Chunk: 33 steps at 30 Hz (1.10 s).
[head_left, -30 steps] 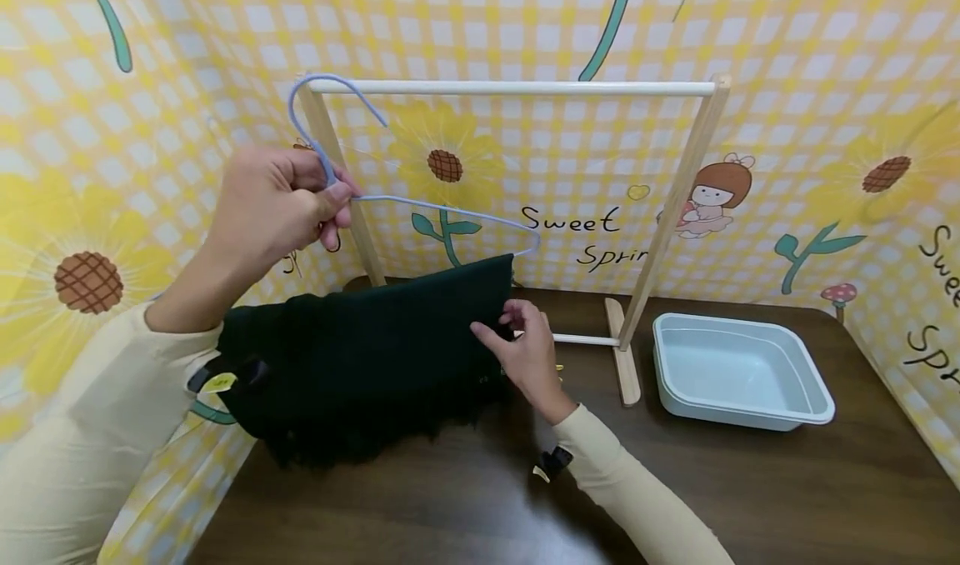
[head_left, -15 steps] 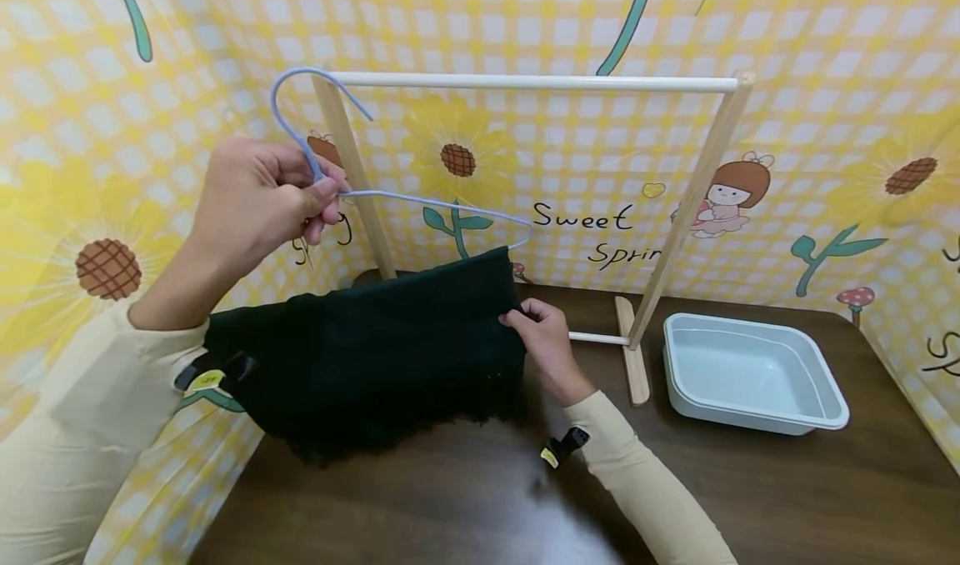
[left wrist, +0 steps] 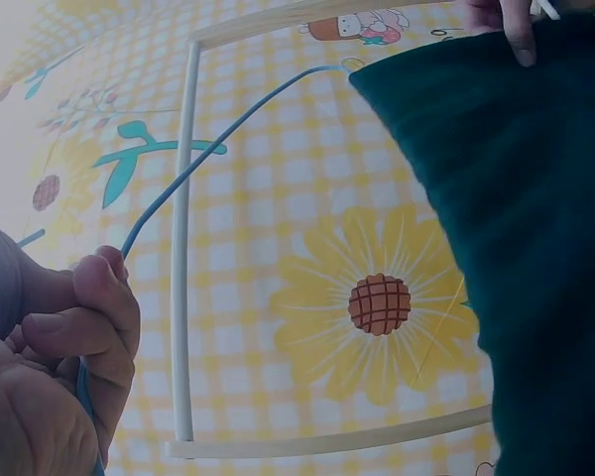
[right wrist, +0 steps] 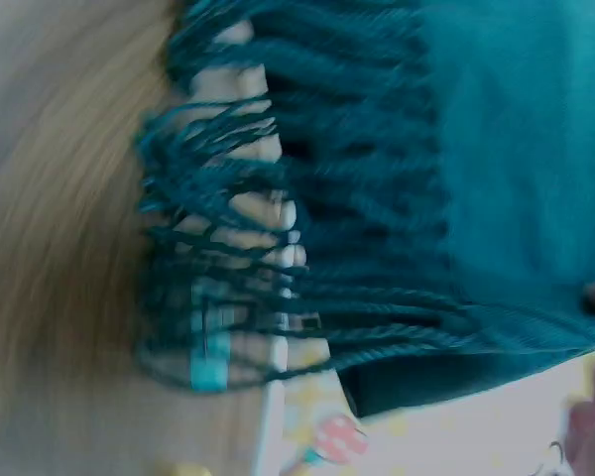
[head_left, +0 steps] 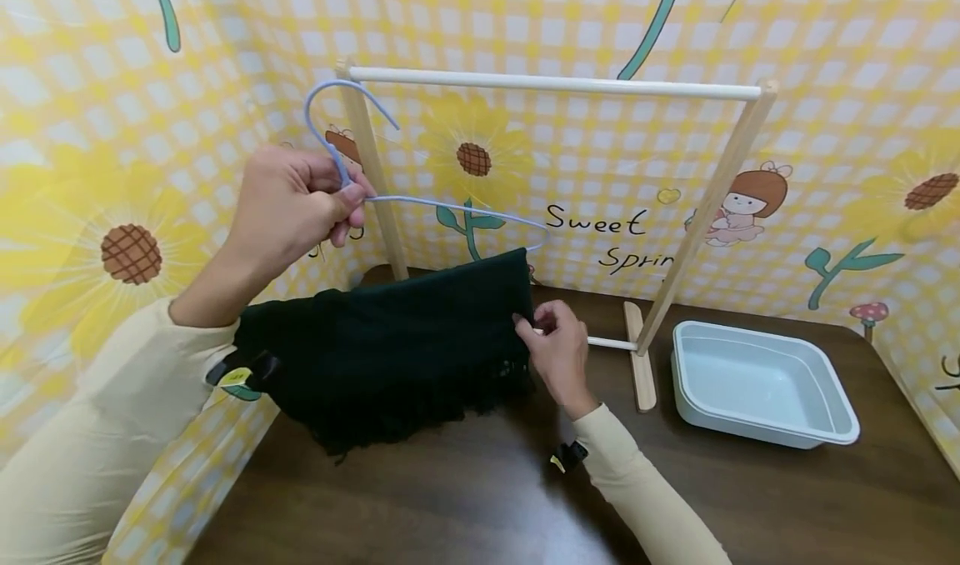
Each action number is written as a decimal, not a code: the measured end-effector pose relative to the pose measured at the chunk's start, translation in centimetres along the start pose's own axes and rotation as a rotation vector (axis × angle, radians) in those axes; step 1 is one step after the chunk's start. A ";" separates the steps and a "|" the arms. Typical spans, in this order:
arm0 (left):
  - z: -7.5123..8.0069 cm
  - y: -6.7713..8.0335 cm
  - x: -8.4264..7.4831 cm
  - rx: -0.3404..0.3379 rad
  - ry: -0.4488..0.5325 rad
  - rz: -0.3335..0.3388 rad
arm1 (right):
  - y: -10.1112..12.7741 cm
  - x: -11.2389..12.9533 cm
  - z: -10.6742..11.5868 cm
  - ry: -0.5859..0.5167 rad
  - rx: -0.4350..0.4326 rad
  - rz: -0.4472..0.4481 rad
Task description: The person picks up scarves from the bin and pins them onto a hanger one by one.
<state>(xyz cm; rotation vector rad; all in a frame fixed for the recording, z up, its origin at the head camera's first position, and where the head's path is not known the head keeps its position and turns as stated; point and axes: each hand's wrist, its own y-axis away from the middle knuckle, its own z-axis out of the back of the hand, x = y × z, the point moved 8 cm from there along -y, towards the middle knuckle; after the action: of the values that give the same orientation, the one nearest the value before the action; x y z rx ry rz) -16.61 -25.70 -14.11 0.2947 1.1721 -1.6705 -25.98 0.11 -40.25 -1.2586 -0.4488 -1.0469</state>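
A blue wire hanger (head_left: pixel 468 209) is held up in my left hand (head_left: pixel 288 198), thumb and fingers pinching it just below the hook. Over its lower part hangs a dark green scarf (head_left: pixel 390 323), folded so that its fringe dangles above the table. My right hand (head_left: pixel 558 352) pinches the scarf's right edge between thumb and fingers. In the left wrist view, the right thumb (left wrist: pixel 521 35) lies on the cloth near its top edge. Tassels (right wrist: pixel 367 248) spread across the right wrist view, which is blurred. The hanger's lower bar is mostly hidden inside the scarf.
Behind the hands stands a wooden rack with a white top rail (head_left: pixel 555 82) and wooden side posts. A pale blue plastic basin (head_left: pixel 757 382) sits right of the rack on the brown table (head_left: pixel 420 507). A patterned yellow checked cloth (head_left: pixel 570 148) covers the walls.
The head view has turned slightly left. Hanger and scarf have shifted left relative to the rack. My right hand has moved from the scarf's face to its right edge, tugging it straighter.
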 end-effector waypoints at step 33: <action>-3.5 1.1 0.1 0.068 -0.070 0.052 | 3.8 23.7 -11.2 0.258 0.111 1.048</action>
<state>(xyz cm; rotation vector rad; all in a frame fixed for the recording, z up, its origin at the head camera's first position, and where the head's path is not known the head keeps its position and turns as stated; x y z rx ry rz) -16.91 -22.98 -16.52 0.3042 1.0487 -1.6643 -14.00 -19.57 -27.32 -1.0190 0.3455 -0.2626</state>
